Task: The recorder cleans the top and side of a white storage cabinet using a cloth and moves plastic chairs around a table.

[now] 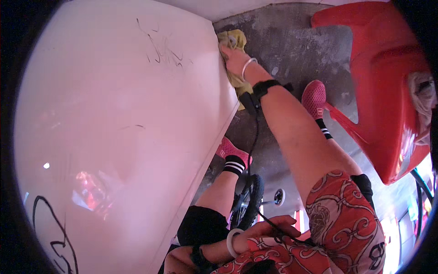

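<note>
A crumpled yellow cloth (pixel 241 88) is in my right hand (pixel 236 61), pressed against the right-hand edge of a large white glossy panel (pixel 137 102). Dark scrawled marks (pixel 159 51) and scuffs show on the panel's face. I cannot tell what the panel belongs to. Low in the view, my left hand (pixel 268 227) rests against my patterned red shirt (pixel 345 212), its visible fingers apart. A black cable (pixel 255 144) runs down from the strap on my right wrist and passes across my left hand.
On the right stands a red moulded plastic body (pixel 383 75), with a greyish cloth (pixel 422 102) on it. My pink shoes (pixel 313 97) are on the stained concrete floor (pixel 273 37). A knobbly-tyred wheel (pixel 251 202) and a small white-rimmed wheel (pixel 279 197) lie beyond my leg.
</note>
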Action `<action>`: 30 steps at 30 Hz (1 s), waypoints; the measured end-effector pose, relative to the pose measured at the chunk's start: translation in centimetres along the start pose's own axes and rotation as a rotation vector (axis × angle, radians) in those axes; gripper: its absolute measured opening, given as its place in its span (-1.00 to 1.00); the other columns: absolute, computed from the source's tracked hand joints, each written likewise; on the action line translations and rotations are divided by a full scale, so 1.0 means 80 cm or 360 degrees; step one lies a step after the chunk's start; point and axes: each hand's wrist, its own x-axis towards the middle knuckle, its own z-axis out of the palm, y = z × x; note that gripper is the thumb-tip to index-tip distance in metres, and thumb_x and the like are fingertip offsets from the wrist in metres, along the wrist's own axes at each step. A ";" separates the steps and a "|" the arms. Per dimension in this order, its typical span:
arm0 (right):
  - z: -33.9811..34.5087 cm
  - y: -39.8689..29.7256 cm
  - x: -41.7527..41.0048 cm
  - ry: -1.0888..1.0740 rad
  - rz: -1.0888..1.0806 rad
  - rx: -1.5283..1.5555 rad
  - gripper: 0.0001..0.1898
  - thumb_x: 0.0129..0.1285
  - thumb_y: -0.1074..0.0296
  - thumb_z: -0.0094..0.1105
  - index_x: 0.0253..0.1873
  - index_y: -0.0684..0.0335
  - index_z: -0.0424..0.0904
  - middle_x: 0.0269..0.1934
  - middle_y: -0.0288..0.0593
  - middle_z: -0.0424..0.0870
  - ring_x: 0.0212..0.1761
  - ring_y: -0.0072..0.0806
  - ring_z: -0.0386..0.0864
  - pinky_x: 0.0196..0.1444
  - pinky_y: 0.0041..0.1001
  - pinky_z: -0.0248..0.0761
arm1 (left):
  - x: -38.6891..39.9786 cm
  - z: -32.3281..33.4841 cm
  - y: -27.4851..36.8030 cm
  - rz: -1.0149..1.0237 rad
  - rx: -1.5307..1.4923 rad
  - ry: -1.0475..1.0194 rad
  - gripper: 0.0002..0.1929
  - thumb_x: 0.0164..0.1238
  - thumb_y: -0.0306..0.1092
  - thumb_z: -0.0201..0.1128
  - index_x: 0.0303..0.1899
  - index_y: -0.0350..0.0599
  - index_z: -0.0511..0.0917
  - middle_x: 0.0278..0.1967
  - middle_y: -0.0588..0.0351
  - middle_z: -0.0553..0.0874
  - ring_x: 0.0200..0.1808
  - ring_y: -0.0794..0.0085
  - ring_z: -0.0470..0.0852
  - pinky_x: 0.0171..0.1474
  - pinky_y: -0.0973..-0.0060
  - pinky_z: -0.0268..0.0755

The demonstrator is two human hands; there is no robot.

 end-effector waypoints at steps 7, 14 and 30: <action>0.059 -0.013 -0.116 0.0191 -0.0238 0.0219 -0.62 0.10 0.47 -0.04 0.07 0.16 0.38 -0.32 0.13 0.57 -0.26 -0.01 0.57 -0.21 -0.20 0.45 | -0.008 0.000 0.004 -0.0022 0.0019 -0.0177 -0.40 0.37 -0.21 0.14 0.33 -0.26 0.14 0.22 -0.10 0.40 0.27 0.26 0.39 0.32 0.32 0.20; 0.012 -0.040 -0.063 0.0018 -0.0020 0.0073 -0.49 0.11 0.52 -0.06 0.24 0.16 0.36 -0.20 0.17 0.58 -0.14 0.04 0.55 -0.08 -0.18 0.44 | -0.007 -0.006 -0.010 -0.0025 -0.0288 -0.0223 -0.41 0.35 -0.24 0.17 0.31 -0.27 0.17 0.23 -0.10 0.40 0.28 0.25 0.38 0.34 0.31 0.18; -0.018 -0.074 -0.043 0.0264 -0.0078 0.0139 -0.58 0.20 0.46 -0.09 0.19 0.13 0.41 -0.23 0.13 0.58 -0.23 0.03 0.57 -0.19 -0.17 0.44 | 0.003 -0.001 0.008 -0.0110 0.0205 -0.0149 -0.47 0.37 -0.21 0.14 0.23 -0.35 0.27 0.18 -0.06 0.44 0.24 0.31 0.41 0.31 0.38 0.20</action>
